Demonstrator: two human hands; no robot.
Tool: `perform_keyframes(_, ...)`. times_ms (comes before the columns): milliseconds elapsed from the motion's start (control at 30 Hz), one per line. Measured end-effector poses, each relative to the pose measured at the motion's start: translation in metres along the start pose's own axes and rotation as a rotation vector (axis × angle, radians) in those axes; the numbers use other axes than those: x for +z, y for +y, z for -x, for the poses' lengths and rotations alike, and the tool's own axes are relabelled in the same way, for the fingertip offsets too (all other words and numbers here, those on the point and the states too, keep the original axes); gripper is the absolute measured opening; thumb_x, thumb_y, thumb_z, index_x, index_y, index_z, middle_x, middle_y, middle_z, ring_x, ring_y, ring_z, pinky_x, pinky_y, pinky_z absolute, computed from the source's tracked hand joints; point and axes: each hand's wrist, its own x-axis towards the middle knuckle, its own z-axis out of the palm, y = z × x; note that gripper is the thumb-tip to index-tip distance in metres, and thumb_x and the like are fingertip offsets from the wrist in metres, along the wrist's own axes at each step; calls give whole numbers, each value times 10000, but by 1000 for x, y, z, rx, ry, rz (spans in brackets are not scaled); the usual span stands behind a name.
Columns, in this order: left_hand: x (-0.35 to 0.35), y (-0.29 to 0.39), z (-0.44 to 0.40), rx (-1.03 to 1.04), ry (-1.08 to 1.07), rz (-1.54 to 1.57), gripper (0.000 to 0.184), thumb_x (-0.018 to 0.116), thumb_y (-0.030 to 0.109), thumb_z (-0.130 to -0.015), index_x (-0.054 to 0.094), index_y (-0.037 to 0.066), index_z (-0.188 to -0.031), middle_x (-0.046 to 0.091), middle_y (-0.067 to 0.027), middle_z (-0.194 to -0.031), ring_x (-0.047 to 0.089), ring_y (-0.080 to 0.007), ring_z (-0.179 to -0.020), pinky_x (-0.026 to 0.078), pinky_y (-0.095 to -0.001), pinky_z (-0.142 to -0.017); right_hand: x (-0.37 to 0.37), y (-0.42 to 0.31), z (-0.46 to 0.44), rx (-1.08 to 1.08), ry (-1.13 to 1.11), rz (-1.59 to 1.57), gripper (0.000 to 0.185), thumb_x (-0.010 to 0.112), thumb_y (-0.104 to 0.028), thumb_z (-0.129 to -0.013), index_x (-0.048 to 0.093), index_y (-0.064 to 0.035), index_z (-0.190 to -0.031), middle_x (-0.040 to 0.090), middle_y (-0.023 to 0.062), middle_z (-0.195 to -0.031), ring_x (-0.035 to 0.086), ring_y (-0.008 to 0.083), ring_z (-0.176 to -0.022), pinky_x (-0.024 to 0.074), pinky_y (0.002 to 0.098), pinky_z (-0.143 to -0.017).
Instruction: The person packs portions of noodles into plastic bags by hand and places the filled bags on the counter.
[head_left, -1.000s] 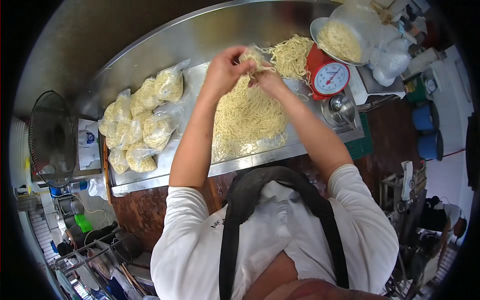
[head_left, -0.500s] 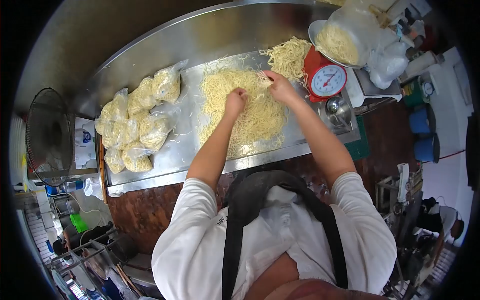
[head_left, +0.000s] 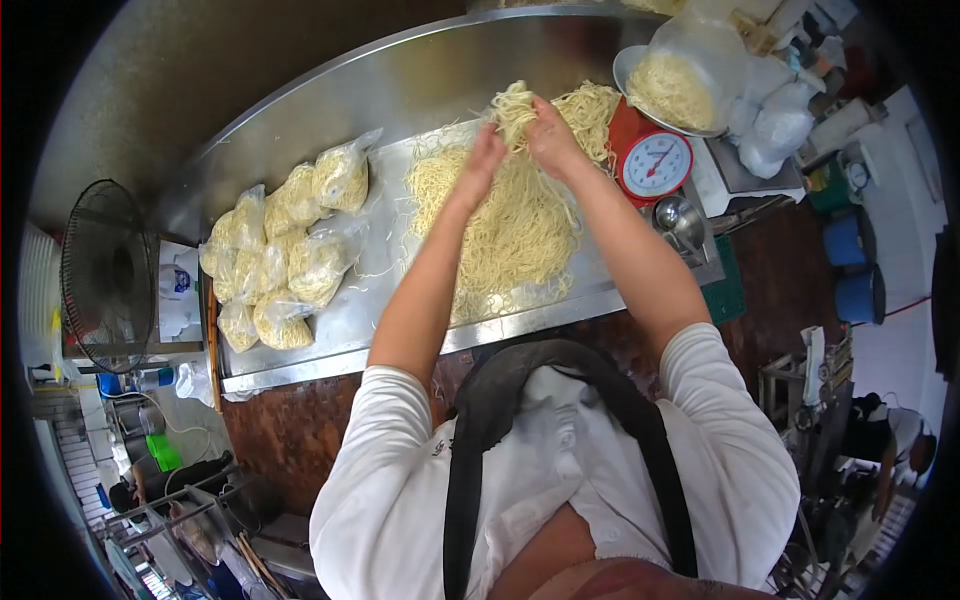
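Note:
A bundle of pale yellow noodles [head_left: 514, 110] is raised at the back of the steel table, with my right hand [head_left: 552, 142] closed on its right side. My left hand [head_left: 483, 165] is just to the left of the bundle, blurred by motion, its fingers appearing stretched out; whether it touches the strands I cannot tell. Below both hands spreads a large loose heap of noodles [head_left: 520, 235]. A smaller noodle pile [head_left: 590, 112] lies behind my right hand, next to the red dial scale [head_left: 655, 165].
Several clear bags of noodles [head_left: 315, 265] sit together on the steel table's [head_left: 385, 300] left. The scale carries a metal pan [head_left: 672, 92] with noodles in it. Metal bowls [head_left: 680, 222] stand near the scale. A fan [head_left: 108, 275] is at far left; another person [head_left: 895, 440] is at far right.
Both hands have moved toward the back of the table. The noodles at my right hand now show as a larger raised bundle. My left hand has come off the heap, closer to my right.

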Motion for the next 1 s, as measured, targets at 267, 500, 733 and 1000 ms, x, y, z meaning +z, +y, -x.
perform_keyframes(267,21,-44,20,-142,-61,-248,315,499,288,-1025,624,2,-983,687,-147,-896,619,-283,-817,474,-391,-768,-75,33,40,321,114,-593,348,554,-81,-973,541,-73,-1320,638,68,-1146,621,172,-985,502,297,-845)
perform_keyframes(500,42,130,-13,244,-322,-611,267,512,271,-1021,628,31,-1036,650,-68,-905,573,-164,-832,473,-311,-801,-23,79,40,-75,-49,508,494,592,-94,-900,469,-22,-1372,591,169,-1275,572,280,-1169,445,382,-993)
perform_keyframes(733,42,111,-33,272,-25,-97,279,588,261,-971,621,24,-1114,617,-105,-1138,586,-235,-1098,441,-376,-985,-43,-102,19,-204,89,143,322,484,-3,-924,564,-11,-1236,651,69,-1134,635,182,-990,511,315,-882)
perform_keyframes(1000,80,39,4,-234,-300,2,206,585,215,-981,612,16,-1029,649,-44,-867,612,-204,-800,498,-343,-760,-133,-47,92,53,350,-290,481,458,77,-899,481,-42,-1365,562,79,-1299,547,182,-1189,443,318,-1012)
